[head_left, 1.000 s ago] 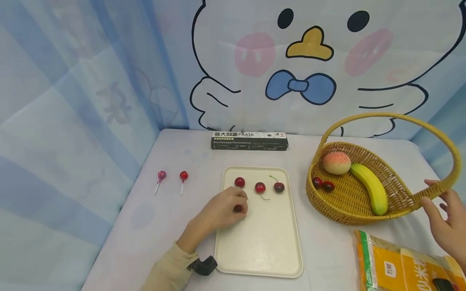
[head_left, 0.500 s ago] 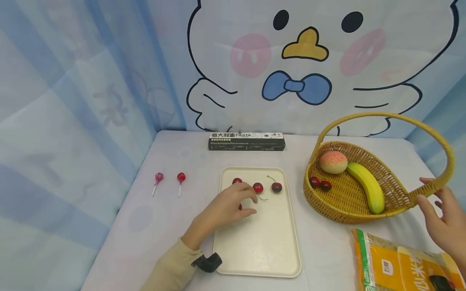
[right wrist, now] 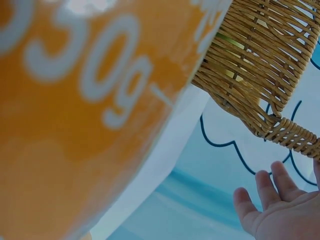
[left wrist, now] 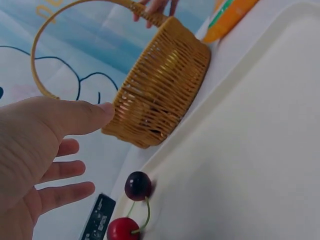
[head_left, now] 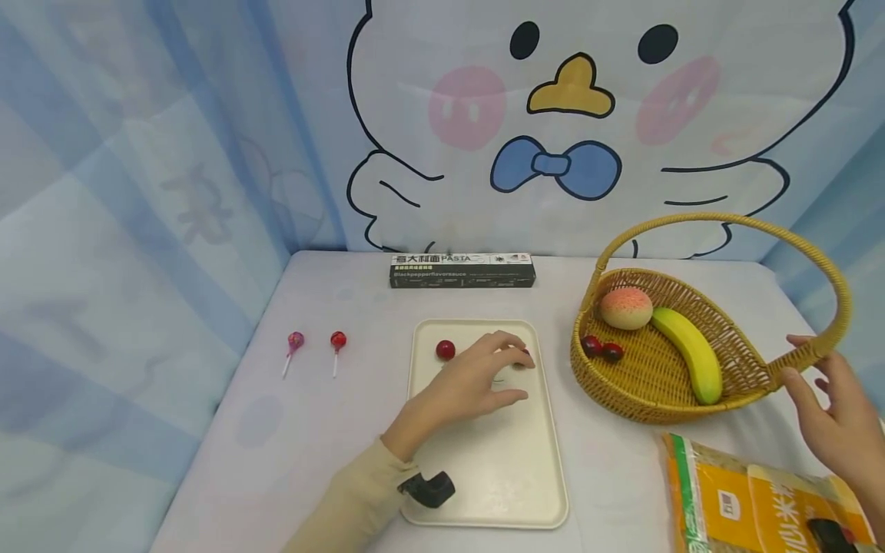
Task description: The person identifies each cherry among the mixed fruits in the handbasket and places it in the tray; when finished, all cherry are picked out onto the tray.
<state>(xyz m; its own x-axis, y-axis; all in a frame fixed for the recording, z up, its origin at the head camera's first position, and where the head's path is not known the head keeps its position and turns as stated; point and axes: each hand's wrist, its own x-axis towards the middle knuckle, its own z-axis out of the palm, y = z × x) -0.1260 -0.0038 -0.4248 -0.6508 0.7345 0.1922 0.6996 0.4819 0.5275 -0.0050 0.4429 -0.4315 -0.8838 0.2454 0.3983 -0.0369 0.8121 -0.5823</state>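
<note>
My left hand hovers over the cream tray, fingers spread and holding nothing. A red cherry shows beyond its knuckles in the head view. A dark cherry and a red one, both with green stems, lie on the tray below the hand in the left wrist view; the hand mostly covers them in the head view. My right hand holds the wicker basket at the base of its handle, between thumb and index finger. Inside are a peach, a banana and two dark red cherries.
An orange bag of millet lies in front of the basket, under the right forearm. Two lollipops lie left of the tray. A black pasta box stands at the back edge, before a printed curtain.
My left hand has released the dark cherry it pinched, opened its fingers and moved right and slightly up across the tray. The right hand stays at the basket handle. The head view has shifted slightly.
</note>
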